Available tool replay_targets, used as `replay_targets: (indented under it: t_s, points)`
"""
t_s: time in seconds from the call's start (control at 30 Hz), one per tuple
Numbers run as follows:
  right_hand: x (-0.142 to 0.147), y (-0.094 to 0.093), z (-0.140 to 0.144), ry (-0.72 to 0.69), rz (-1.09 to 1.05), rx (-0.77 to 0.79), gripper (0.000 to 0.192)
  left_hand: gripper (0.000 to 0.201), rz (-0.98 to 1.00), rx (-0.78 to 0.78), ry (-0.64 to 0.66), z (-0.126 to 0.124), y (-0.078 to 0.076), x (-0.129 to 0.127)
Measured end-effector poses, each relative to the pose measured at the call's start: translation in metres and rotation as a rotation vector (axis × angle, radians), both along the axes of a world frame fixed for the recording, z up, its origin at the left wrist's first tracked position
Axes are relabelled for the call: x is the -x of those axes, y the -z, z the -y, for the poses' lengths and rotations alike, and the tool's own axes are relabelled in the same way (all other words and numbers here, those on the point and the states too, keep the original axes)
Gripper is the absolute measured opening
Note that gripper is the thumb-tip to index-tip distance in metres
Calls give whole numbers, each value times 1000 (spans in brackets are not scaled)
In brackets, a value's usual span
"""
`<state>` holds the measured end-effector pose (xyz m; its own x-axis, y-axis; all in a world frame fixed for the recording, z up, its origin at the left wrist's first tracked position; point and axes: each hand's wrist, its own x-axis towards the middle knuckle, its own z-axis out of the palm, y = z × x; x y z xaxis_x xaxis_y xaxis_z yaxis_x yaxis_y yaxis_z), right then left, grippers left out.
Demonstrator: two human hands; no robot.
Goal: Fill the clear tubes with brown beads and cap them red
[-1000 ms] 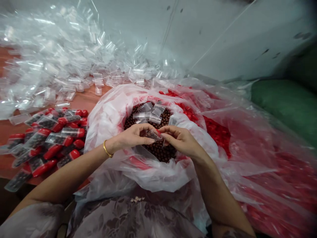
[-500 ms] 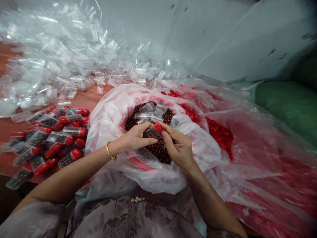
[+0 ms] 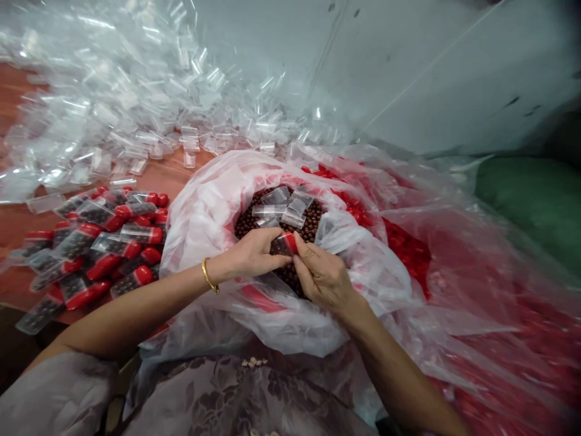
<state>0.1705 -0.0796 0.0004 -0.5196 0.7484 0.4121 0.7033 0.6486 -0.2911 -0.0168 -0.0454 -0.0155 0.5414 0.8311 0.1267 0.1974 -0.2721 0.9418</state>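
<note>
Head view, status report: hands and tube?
Left hand and right hand both pinch red-capped tube over brown beads. Nothing blocking.

Both forearms are bare to above the elbow. A thin gold bangle [image 3: 209, 276] circles the wrist of the left hand [image 3: 254, 254]; the right hand [image 3: 323, 277] wears no jewellery. The garment [image 3: 227, 393] is pale greyish-mauve with a darker floral pattern, and its loose short sleeve [image 3: 54, 393] covers the left upper arm.
</note>
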Motion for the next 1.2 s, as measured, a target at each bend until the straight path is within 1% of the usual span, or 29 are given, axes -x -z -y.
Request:
replay_targets:
  t_s: [0.07,0.1,0.17,0.23,0.3,0.33,0.4,0.53,0.63,0.7,0.73,0.83,0.87,0.93,0.97,1.03,1.07,1.1,1.17,1.2]
  points:
    - [-3,-9,-5,9,-55,30,37,22,-20,-27,28,2,-5,-1]
    - [-2,-12,-8,36,-114,48,36,23,-41,-37,43,3,-7,-2]
    - [6,-15,-15,122,-309,110,45,21,-101,-56,66,5,-12,-3]
    - [18,-13,-22,200,-542,249,55,17,-180,-85,75,7,-15,-4]
    - [32,-7,-29,213,-693,435,66,13,-258,-111,76,8,-17,-4]
    - [37,-4,-31,198,-714,516,72,12,-294,-120,74,8,-17,-4]
    - [43,2,-34,153,-671,602,79,11,-362,-140,78,8,-17,-5]
    - [39,11,-33,58,-519,645,78,19,-508,-226,135,6,-12,-7]
    - [32,19,-32,27,-470,599,77,22,-599,-317,131,5,-7,-10]
    - [31,21,-31,52,-544,566,77,22,-616,-377,115,6,-4,-12]
    - [31,20,-31,66,-625,572,77,22,-597,-408,110,7,-4,-13]
    - [34,12,-31,71,-969,642,79,27,-428,-495,76,12,-5,-12]
    - [34,8,-31,79,-1077,643,78,31,-356,-510,35,15,-7,-9]
    - [31,4,-31,143,-1218,582,73,38,-239,-524,-113,22,-13,5]
    - [28,5,-31,188,-1236,545,70,39,-201,-535,-211,26,-17,16]
    - [17,9,-28,281,-1191,494,67,38,-195,-568,-423,35,-23,47]
    - [11,13,-24,319,-1147,485,65,36,-234,-587,-526,38,-25,66]
    - [4,15,-19,346,-1096,478,62,34,-318,-591,-631,40,-26,88]
    - [-4,14,-3,365,-966,429,47,32,-571,-577,-819,41,-26,134]
    - [-5,10,7,343,-880,389,37,32,-718,-574,-873,39,-25,157]
